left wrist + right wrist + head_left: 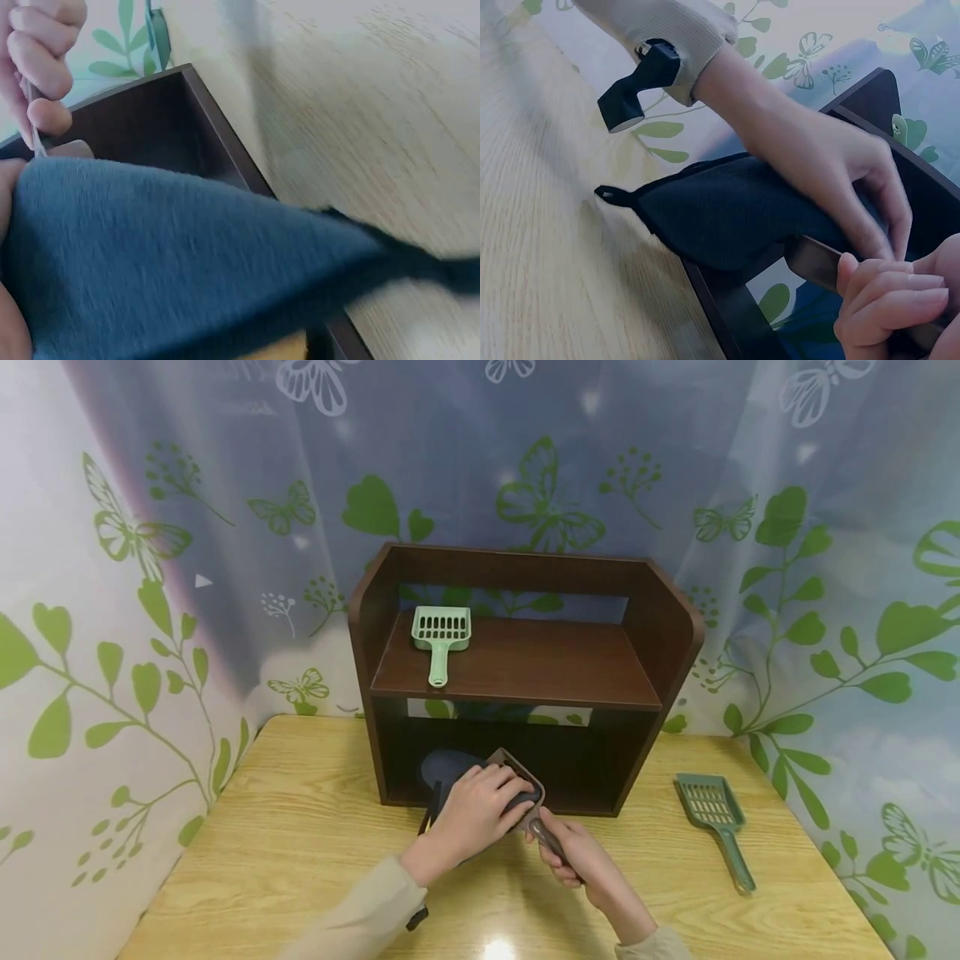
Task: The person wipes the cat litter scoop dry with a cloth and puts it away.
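A dark blue cloth (pixel 447 767) with black edging and a hanging loop is bunched over the head of a brown litter scoop (pixel 537 777). My left hand (pixel 477 806) grips the cloth around the scoop's head, thumb and fingers curled, as the right wrist view also shows. With curled fingers, my right hand (pixel 573 852) holds the scoop by its handle (pixel 814 262). Much of the scoop's slotted head is hidden under cloth and fingers. In the left wrist view the cloth (pixel 172 247) spreads broadly, its loop end trailing to the right.
Behind the hands stands a dark brown two-tier shelf (pixel 540 660). A light green litter scoop (pixel 440 647) lies on its upper tier at the left. On the wooden table (pixel 300 843), right of the shelf, lies a dark green litter scoop (pixel 720 818). A patterned curtain (pixel 465 460) hangs behind.
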Demonstrator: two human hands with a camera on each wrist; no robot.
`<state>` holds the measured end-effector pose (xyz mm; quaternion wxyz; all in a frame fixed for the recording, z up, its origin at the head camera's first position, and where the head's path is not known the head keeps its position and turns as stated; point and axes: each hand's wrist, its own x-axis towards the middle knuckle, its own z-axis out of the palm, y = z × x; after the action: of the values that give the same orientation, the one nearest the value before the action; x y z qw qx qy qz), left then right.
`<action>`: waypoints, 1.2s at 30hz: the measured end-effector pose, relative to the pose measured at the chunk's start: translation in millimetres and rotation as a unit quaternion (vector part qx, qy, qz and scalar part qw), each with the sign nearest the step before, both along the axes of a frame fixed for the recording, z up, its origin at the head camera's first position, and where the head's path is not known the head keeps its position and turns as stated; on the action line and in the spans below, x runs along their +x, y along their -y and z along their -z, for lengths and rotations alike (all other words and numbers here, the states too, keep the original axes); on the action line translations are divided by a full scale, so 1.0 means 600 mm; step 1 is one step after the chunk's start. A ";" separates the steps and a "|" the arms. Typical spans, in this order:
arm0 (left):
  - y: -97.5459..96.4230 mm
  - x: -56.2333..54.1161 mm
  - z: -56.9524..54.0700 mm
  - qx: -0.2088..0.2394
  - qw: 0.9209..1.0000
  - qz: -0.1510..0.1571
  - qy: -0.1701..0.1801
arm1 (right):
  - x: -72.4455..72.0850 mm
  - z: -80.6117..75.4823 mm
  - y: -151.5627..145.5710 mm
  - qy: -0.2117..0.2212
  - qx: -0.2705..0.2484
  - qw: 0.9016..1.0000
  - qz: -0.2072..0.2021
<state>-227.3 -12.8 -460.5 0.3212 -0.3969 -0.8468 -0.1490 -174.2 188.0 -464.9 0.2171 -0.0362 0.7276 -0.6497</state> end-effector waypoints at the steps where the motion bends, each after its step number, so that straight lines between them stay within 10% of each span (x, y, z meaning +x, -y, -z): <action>1: 0.001 0.000 0.001 -0.011 1.000 0.000 0.006 | 0.000 -0.001 0.000 -0.001 0.000 1.000 0.002; 22: -0.003 0.008 0.005 -0.007 0.999 -0.019 -0.030 | -0.003 -0.005 0.003 -0.016 0.002 1.000 0.013; 36: 0.016 -0.020 0.001 -0.037 0.984 -0.089 -0.148 | 0.004 -0.005 0.007 -0.008 0.000 1.000 0.004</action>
<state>-239.3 -22.6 -461.1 0.4406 -0.3487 -0.8267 -0.0279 -171.6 183.6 -461.9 0.2086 -0.0388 0.7294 -0.6504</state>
